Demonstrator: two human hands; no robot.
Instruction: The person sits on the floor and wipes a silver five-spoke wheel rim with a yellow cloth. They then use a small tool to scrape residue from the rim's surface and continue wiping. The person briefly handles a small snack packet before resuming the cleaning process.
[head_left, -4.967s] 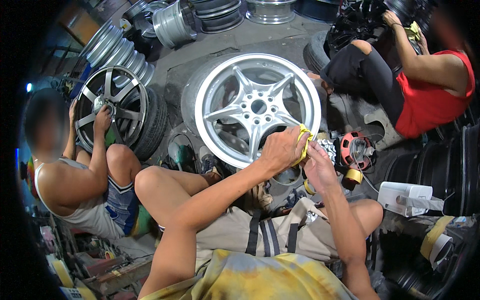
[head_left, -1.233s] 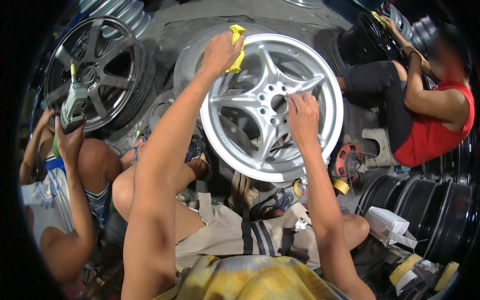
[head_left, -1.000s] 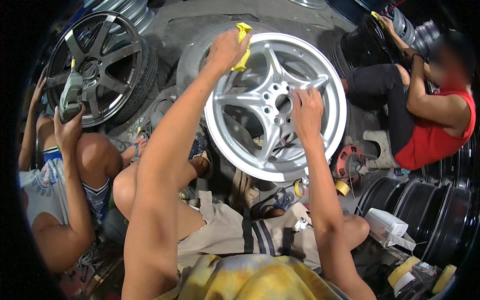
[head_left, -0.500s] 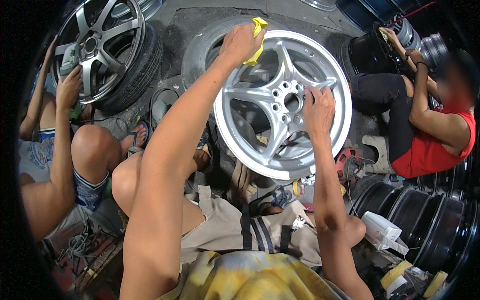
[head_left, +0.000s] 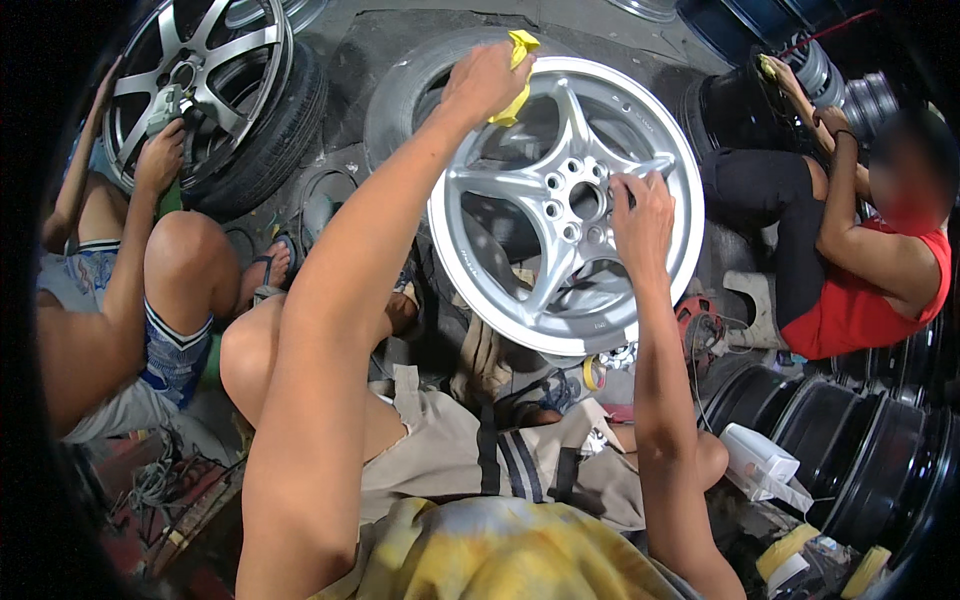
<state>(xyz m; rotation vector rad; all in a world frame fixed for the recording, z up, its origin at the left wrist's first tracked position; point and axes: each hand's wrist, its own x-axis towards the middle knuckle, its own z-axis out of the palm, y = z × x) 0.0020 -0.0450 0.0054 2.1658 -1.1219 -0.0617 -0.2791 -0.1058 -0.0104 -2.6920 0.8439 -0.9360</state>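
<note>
Packages: a white box (head_left: 757, 455) lies near right on the floor, beside black rims (head_left: 880, 470); yellow and white pads (head_left: 800, 555) sit nearer still.
Tape: a small yellow roll (head_left: 594, 373) lies just below the wheel.
Wheel: a silver five-spoke wheel (head_left: 560, 200) stands tilted at centre, its face toward the camera, a tyre (head_left: 400, 90) behind it.
Left hand: the left hand (head_left: 485, 82) rests on the wheel's far left rim, its grip closed narrow around a yellow cloth (head_left: 518, 60).
Right hand: the right hand (head_left: 642, 215) presses on the hub's right side, fingers curled; it holds nothing visible.
Others: a person far left touches a dark wheel (head_left: 195, 80); a person in red (head_left: 860, 300) sits right.
</note>
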